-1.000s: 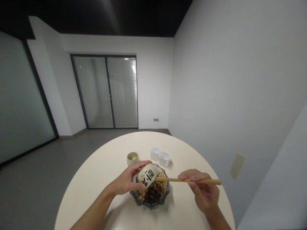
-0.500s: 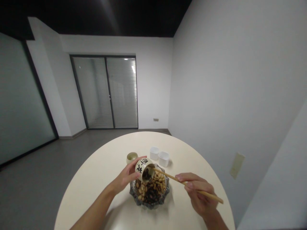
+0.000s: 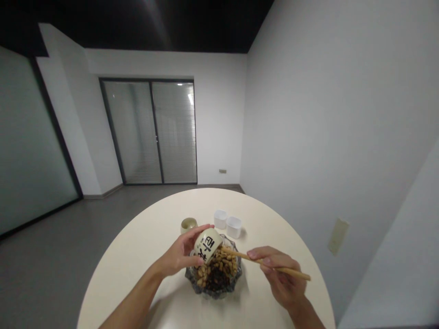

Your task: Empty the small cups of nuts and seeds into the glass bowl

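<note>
cup (image 3: 207, 244): cream, black characters | chopsticks (image 3: 264, 264): tan | table (image 3: 144, 246): cream

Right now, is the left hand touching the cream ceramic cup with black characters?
Touching: the head view shows left hand fingers wrapped around the tipped cup.

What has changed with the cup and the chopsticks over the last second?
The left hand rolled the cup so its mouth showed half a second ago, then tipped it back down over the glass bowl. The right hand drew nearer, angling the chopsticks up toward the cup. Both grips held; the olive cup and white containers stayed put.
</note>
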`<control>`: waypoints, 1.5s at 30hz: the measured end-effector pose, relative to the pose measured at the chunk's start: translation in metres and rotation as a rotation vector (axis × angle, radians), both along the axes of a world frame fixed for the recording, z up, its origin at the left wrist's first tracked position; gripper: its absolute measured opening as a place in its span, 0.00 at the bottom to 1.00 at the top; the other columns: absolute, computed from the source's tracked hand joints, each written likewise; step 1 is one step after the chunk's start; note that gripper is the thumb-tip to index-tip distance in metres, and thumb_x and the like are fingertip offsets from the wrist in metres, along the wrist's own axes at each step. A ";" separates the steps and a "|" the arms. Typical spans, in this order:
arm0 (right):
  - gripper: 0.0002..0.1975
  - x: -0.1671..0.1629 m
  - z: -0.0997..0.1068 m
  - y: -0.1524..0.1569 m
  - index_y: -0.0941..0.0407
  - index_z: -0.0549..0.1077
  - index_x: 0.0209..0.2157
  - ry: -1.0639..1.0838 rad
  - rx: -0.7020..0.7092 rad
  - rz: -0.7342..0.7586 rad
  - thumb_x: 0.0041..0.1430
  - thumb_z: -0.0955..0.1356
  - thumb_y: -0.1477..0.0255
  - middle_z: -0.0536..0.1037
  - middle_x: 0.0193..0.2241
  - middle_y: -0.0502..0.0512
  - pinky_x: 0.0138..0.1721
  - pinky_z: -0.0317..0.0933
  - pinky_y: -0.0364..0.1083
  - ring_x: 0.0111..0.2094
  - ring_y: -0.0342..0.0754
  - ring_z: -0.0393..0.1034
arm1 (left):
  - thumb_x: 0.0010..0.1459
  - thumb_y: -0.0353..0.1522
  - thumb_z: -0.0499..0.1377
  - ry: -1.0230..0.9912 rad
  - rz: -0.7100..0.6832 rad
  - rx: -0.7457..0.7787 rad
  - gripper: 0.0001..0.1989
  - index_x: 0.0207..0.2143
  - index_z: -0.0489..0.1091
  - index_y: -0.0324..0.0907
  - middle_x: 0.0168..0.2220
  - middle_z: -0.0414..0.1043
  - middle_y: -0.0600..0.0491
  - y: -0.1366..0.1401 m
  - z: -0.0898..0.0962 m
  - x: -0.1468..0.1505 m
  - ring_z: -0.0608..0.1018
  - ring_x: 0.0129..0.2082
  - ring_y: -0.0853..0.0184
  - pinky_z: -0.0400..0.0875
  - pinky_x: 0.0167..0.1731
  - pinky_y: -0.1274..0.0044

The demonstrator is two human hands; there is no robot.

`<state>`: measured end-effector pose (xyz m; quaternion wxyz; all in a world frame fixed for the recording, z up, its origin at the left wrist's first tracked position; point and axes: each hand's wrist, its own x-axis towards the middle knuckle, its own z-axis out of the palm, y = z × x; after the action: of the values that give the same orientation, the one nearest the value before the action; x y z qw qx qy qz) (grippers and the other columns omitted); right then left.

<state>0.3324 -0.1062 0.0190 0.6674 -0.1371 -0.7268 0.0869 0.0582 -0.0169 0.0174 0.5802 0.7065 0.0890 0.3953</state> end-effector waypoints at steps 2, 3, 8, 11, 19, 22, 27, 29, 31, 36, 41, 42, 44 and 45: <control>0.11 -0.001 0.000 -0.001 0.51 0.72 0.47 0.038 -0.019 0.010 0.66 0.65 0.79 0.82 0.36 0.57 0.34 0.76 0.53 0.37 0.52 0.79 | 0.50 0.35 0.72 0.016 -0.004 -0.005 0.38 0.62 0.64 0.47 0.60 0.65 0.43 0.000 0.000 -0.001 0.67 0.59 0.52 0.61 0.57 0.64; 0.10 -0.002 0.000 -0.001 0.51 0.72 0.46 0.071 -0.018 0.008 0.67 0.65 0.78 0.82 0.35 0.57 0.34 0.76 0.53 0.37 0.52 0.79 | 0.50 0.35 0.72 0.020 -0.001 -0.009 0.38 0.62 0.64 0.48 0.60 0.65 0.43 0.000 0.001 -0.001 0.67 0.59 0.52 0.61 0.57 0.64; 0.10 -0.005 -0.001 0.002 0.52 0.72 0.45 0.076 0.025 -0.032 0.66 0.66 0.78 0.82 0.35 0.57 0.34 0.77 0.54 0.37 0.52 0.79 | 0.49 0.35 0.73 0.022 0.006 -0.033 0.38 0.62 0.64 0.47 0.62 0.63 0.42 0.000 0.002 -0.003 0.67 0.59 0.50 0.61 0.58 0.62; 0.08 -0.005 -0.003 0.001 0.52 0.72 0.44 0.060 -0.016 -0.038 0.66 0.66 0.77 0.82 0.34 0.57 0.35 0.76 0.53 0.36 0.52 0.79 | 0.48 0.36 0.73 0.014 0.002 -0.052 0.39 0.62 0.64 0.46 0.62 0.63 0.41 0.000 0.001 -0.003 0.67 0.59 0.49 0.60 0.58 0.61; 0.06 -0.005 -0.007 0.001 0.52 0.70 0.43 0.141 -0.032 -0.051 0.67 0.65 0.77 0.81 0.34 0.56 0.35 0.75 0.51 0.36 0.50 0.78 | 0.49 0.37 0.72 0.000 -0.004 -0.078 0.38 0.62 0.64 0.47 0.63 0.62 0.42 0.000 -0.001 -0.004 0.66 0.60 0.48 0.59 0.59 0.61; 0.06 -0.005 -0.007 0.001 0.52 0.70 0.43 0.128 -0.036 -0.069 0.67 0.65 0.76 0.80 0.33 0.56 0.34 0.75 0.51 0.34 0.50 0.77 | 0.48 0.36 0.73 0.005 -0.001 -0.068 0.39 0.61 0.65 0.47 0.63 0.62 0.42 0.001 -0.001 -0.005 0.65 0.61 0.47 0.57 0.60 0.60; 0.03 -0.003 -0.008 0.002 0.52 0.69 0.41 0.218 -0.028 -0.112 0.67 0.65 0.75 0.79 0.30 0.54 0.31 0.74 0.48 0.31 0.49 0.76 | 0.49 0.36 0.73 0.011 0.017 -0.058 0.38 0.62 0.64 0.46 0.62 0.62 0.42 0.003 -0.002 -0.009 0.65 0.61 0.47 0.58 0.60 0.60; 0.03 -0.003 -0.008 0.001 0.52 0.69 0.40 0.207 -0.036 -0.116 0.67 0.66 0.74 0.80 0.30 0.54 0.31 0.74 0.49 0.32 0.49 0.77 | 0.49 0.36 0.73 0.020 0.018 -0.056 0.39 0.62 0.64 0.45 0.62 0.62 0.41 0.002 -0.001 -0.009 0.65 0.61 0.48 0.58 0.60 0.60; 0.02 -0.004 -0.008 0.001 0.52 0.69 0.40 0.188 -0.045 -0.112 0.67 0.66 0.74 0.80 0.30 0.55 0.31 0.74 0.49 0.32 0.49 0.77 | 0.48 0.37 0.73 0.029 0.021 -0.050 0.39 0.62 0.65 0.45 0.62 0.62 0.42 0.002 0.001 -0.009 0.65 0.61 0.48 0.58 0.60 0.60; 0.03 -0.005 -0.006 -0.001 0.52 0.69 0.41 0.217 -0.006 -0.104 0.68 0.65 0.74 0.80 0.30 0.54 0.30 0.75 0.49 0.32 0.49 0.77 | 0.49 0.37 0.72 0.031 0.025 -0.038 0.38 0.62 0.65 0.46 0.62 0.62 0.42 0.003 0.002 -0.010 0.65 0.61 0.48 0.59 0.60 0.61; 0.03 -0.005 -0.007 0.001 0.52 0.69 0.41 0.204 -0.045 -0.098 0.68 0.65 0.74 0.80 0.31 0.55 0.32 0.75 0.50 0.32 0.49 0.77 | 0.49 0.37 0.72 0.020 0.020 -0.044 0.39 0.62 0.64 0.45 0.62 0.62 0.41 0.004 -0.001 -0.009 0.66 0.60 0.47 0.59 0.59 0.60; 0.03 -0.006 -0.007 0.002 0.52 0.69 0.41 0.220 -0.046 -0.093 0.68 0.65 0.74 0.80 0.30 0.55 0.31 0.75 0.50 0.31 0.49 0.77 | 0.49 0.36 0.72 0.017 0.022 -0.047 0.39 0.62 0.64 0.45 0.62 0.62 0.41 0.003 0.000 -0.009 0.66 0.60 0.47 0.59 0.59 0.60; 0.03 -0.007 -0.007 0.002 0.52 0.70 0.41 0.243 -0.040 -0.078 0.67 0.66 0.74 0.80 0.30 0.54 0.31 0.76 0.49 0.31 0.49 0.77 | 0.49 0.36 0.72 0.013 0.026 -0.048 0.39 0.62 0.64 0.45 0.62 0.63 0.41 0.002 0.000 -0.008 0.66 0.60 0.48 0.60 0.59 0.61; 0.03 -0.007 -0.008 0.002 0.52 0.70 0.41 0.238 -0.042 -0.069 0.67 0.66 0.75 0.80 0.30 0.54 0.31 0.76 0.50 0.32 0.49 0.77 | 0.49 0.36 0.73 0.012 0.028 -0.046 0.38 0.62 0.64 0.45 0.62 0.63 0.41 0.002 0.001 -0.007 0.66 0.60 0.48 0.60 0.59 0.61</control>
<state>0.3251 -0.1044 0.0114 0.7485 -0.1646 -0.6353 0.0945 0.0508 -0.0147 0.0180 0.5903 0.6940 0.1113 0.3969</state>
